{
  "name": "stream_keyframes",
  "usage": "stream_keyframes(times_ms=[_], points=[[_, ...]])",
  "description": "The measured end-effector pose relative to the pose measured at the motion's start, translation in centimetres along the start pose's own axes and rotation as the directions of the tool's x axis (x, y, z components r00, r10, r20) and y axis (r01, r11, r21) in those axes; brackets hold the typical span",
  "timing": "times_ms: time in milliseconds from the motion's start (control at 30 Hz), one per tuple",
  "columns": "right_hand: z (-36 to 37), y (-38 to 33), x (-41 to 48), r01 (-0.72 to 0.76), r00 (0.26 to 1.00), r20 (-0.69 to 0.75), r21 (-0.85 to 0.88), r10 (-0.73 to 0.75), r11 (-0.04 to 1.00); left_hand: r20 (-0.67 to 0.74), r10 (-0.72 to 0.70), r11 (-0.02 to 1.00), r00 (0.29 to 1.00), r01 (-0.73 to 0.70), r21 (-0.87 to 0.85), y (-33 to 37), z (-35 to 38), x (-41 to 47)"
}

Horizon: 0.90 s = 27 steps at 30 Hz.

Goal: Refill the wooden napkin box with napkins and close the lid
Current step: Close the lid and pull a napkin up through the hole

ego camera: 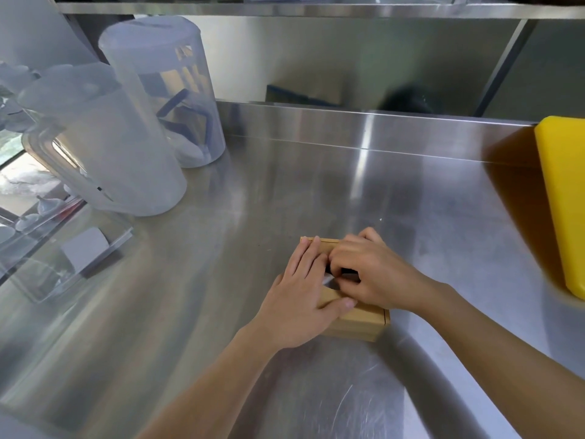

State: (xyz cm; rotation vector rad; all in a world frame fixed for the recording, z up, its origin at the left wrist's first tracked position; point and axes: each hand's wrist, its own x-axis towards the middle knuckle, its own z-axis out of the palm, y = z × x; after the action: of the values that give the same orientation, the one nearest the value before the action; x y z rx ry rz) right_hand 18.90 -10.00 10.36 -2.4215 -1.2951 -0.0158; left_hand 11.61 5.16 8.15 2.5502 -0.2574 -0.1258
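a brushed stainless steel counter with a low raised back edge fills the view, streaked with soft daylight glare — a stainless steel shelf runs overhead, a pale wall behind it.

Matt pale wooden napkin box, brushed glossy steel counter, frosted plastic jugs, smooth yellow plastic board

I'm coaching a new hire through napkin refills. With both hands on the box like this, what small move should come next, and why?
Probably draw the napkin tip up through the lid's slot. The left hand lies flat on the wooden box, steadying it, the lid looks already down, and the right hand has its fingertips curled at the dark opening where a bit of white shows.
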Motion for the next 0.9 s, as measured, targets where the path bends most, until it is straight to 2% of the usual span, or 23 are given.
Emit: stream_keyframes(times_ms=[100, 167, 267, 400, 600, 700, 900], points=[[-0.1, -0.3, -0.2, -0.030, 0.999, 0.014, 0.051, 0.029, 0.998, 0.027, 0.013, 0.983, 1.000, -0.008, -0.185, -0.4, -0.2, 0.1], [0.1, -0.4, -0.3, -0.018, 1.000, 0.006, 0.069, 0.017, 0.997, 0.048, 0.005, 0.972, 0.999, 0.007, -0.236, -0.5, -0.6, 0.3], [0.4, -0.5, -0.6, 0.003, 0.999, -0.036, 0.110, 0.001, 0.994, 0.060, -0.012, 0.972, 0.998, 0.026, -0.234, -0.2, -1.1, 0.6], [0.6, -0.6, -0.9, -0.040, 0.996, -0.066, 0.229, 0.057, 0.972, -0.032, 0.004, 0.974, 0.999, -0.012, -0.226, -0.8, -1.6, 1.1], [0.3, 0.4, -1.4, -0.140, 0.990, 0.007, 0.165, 0.141, 0.976, -0.232, 0.065, 0.989, 0.971, -0.094, -0.116, -0.5, -1.2, 0.9], [0.4, 0.1, -1.6, -0.142, 0.988, -0.031, 0.200, 0.151, 0.970, -0.236, 0.122, 0.988, 0.964, -0.141, -0.066, -0.6, -1.0, 0.9], [0.5, -0.3, -1.2, -0.111, 0.990, -0.058, 0.209, 0.126, 0.972, -0.244, 0.092, 0.985, 0.965, -0.125, -0.123, -0.9, -1.6, 1.1]])
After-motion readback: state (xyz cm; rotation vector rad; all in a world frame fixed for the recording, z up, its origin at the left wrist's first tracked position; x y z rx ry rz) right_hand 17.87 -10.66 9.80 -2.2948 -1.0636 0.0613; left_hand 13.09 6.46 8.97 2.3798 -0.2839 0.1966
